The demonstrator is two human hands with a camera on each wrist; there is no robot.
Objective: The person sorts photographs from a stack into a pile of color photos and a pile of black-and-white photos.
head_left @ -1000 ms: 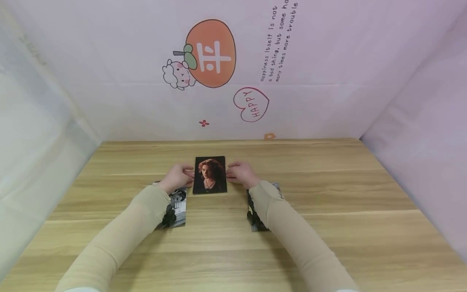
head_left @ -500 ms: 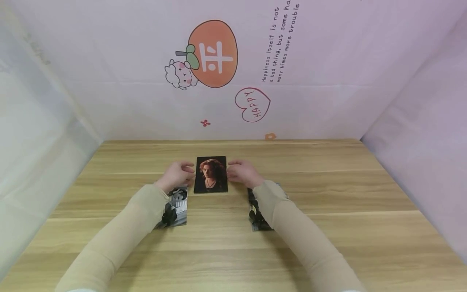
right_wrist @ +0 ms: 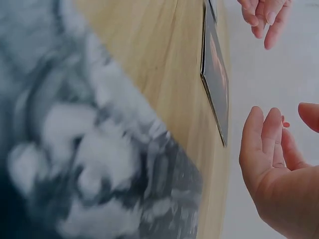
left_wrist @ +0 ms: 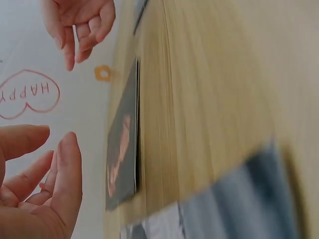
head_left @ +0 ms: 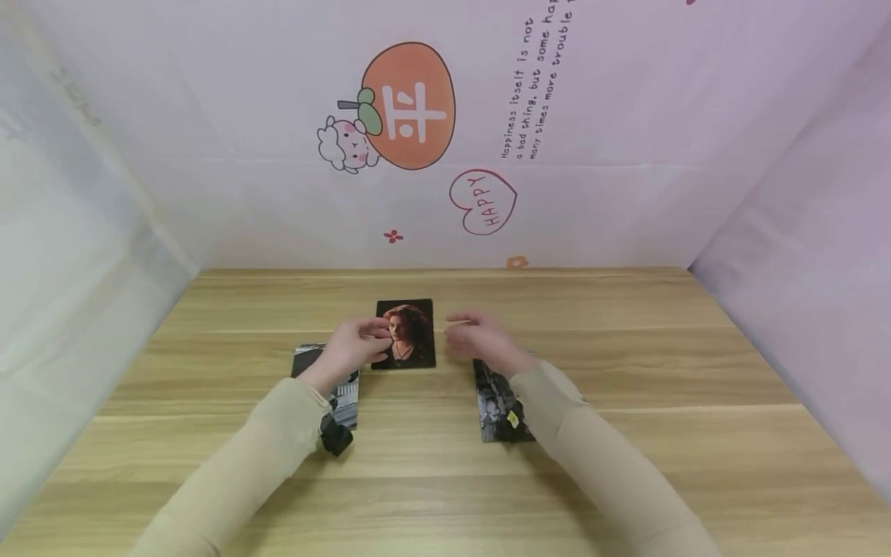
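A dark portrait photo card lies flat toward the back of the table; the right wrist view shows layered edges on this card, like a thin stack. My left hand hovers over its left side, fingers loosely bent around nothing. Apart from its right edge hangs my right hand, also raised with relaxed fingers. In the left wrist view a gap separates both hands from the card. A black-and-white photo card lies under the left wrist, partly hidden. Another grey photo card is partly covered by the right forearm.
The wood-grain table reaches back to a printed white cloth wall, with cloth sides at left and right. A small black object sits at the left cuff.
Both hands have come away from the portrait card's side edges. The left hand has lifted over the card, and the right has drawn back to the right. The card stays in place.
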